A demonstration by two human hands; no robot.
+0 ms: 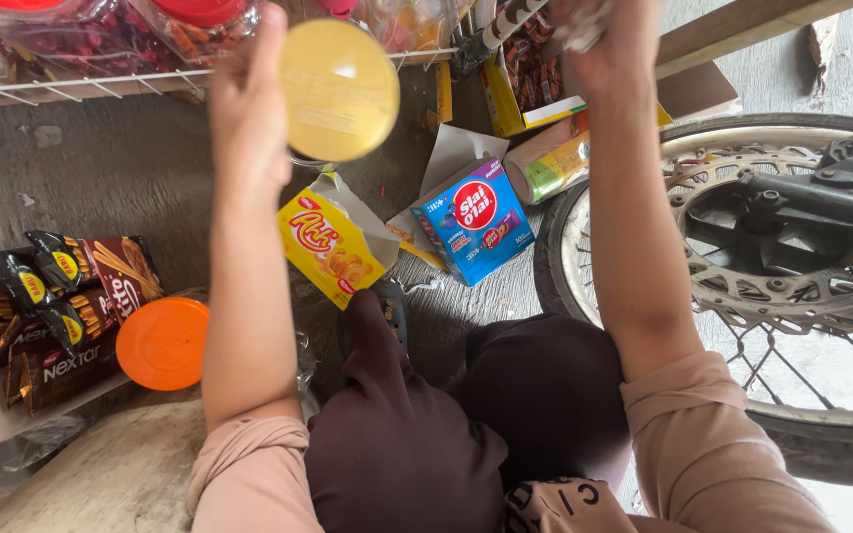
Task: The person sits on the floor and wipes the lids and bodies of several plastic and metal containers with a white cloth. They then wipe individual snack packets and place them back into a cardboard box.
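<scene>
Facing the camera flat-on, the yellow lid [339,89] was held up near the top of the view, its round face turned toward the viewer so no long axis could be told. The left hand [247,118] gripped it by the left rim, with the fingers [271,44] curled along that edge and closed on it, while the rest of the disc stood clear to the right of the palm. Far left, on the floor, a white tray of dark snack packets [56,306] lay just beside an orange lid [162,343]. Above them ran a wire shelf [71,84] with red-capped jars, close behind the raised lid. Below the lid lay a yellow biscuit box [333,247] and a blue box [476,222], both on the floor, well apart from the hand. The right hand [604,44] was raised at the top edge, closed around something pale and blurred that could not be made out. A motorcycle wheel [742,286] filled the right side, leaving little room there.
</scene>
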